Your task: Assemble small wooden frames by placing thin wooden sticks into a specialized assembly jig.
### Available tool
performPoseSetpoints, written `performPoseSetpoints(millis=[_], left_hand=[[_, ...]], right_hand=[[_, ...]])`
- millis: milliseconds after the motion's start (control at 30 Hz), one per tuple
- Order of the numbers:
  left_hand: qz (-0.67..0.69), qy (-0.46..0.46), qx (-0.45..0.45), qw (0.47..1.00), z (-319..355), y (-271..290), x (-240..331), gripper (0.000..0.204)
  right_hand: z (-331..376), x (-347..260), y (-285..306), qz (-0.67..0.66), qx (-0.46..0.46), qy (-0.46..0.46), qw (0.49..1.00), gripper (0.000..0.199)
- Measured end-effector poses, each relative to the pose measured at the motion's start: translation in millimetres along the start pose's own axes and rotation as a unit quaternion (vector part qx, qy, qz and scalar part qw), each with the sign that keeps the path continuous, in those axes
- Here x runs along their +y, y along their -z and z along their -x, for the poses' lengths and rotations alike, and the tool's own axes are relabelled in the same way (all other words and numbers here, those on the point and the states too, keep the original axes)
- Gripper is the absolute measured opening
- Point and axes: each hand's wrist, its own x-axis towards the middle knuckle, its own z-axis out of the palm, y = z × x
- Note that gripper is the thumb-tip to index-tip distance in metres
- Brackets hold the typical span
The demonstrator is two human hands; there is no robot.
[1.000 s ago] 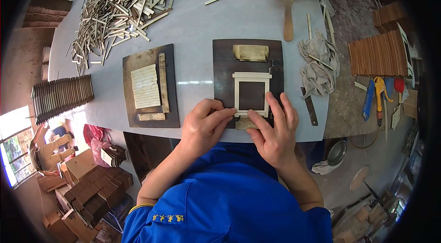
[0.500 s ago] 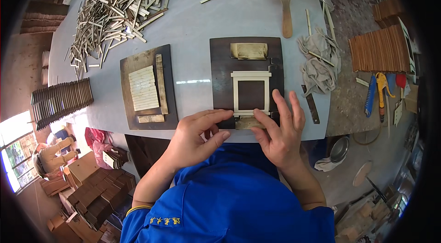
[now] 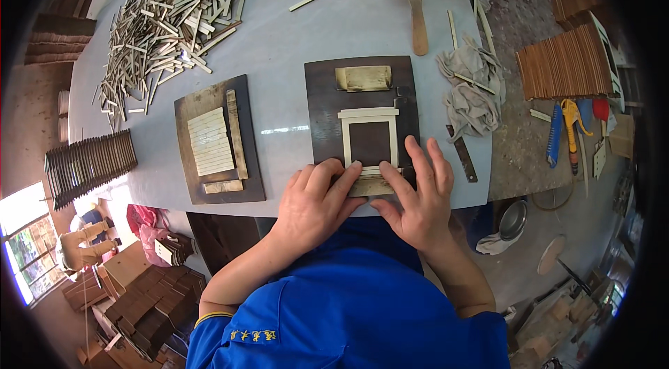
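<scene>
I see left hand (image 3: 315, 200) and right hand (image 3: 419, 205) unclenched, touching the pale frame (image 3: 347, 137) at six o'clock; surface (image 3: 279, 90) beneath, floor (image 3: 512, 271) toward four.

A blue short-sleeved shirt (image 3: 355, 313) has yellow sleeve trim (image 3: 213, 314).

Two hands (image 3: 310, 203) (image 3: 422, 207), one frame (image 3: 368, 113), one paintbrush (image 3: 417, 13)

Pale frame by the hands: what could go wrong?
The pale, rectangular wooden-strip frame might skew if the left hand and right hand, both at its lower edge, push unevenly.
Its pale, thin top strip juts past the left upright, so a knock could shift it; whether it's fixed isn't visible.
The dark brown, squarish board lies near the front edge of the grey table; a tug might slide it over.
</scene>
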Motion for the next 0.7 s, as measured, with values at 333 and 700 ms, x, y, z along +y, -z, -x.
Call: performPoseSetpoints(millis=[333, 700], left_hand=[[0.075, 0.012, -0.021, 0.997, -10.1, 16.0, -7.0, 0.050], [0.008, 0.134, -0.038, 0.990, -54.1, 26.9, -14.3, 0.025]], right_hand=[[0.1, -1.0, 0.2, 0.026, -0.002, 0.012, 1.000, 0.058], [2.1, 6.6, 5.6, -0.098, 0.042, -0.010, 0.994, 0.057]])
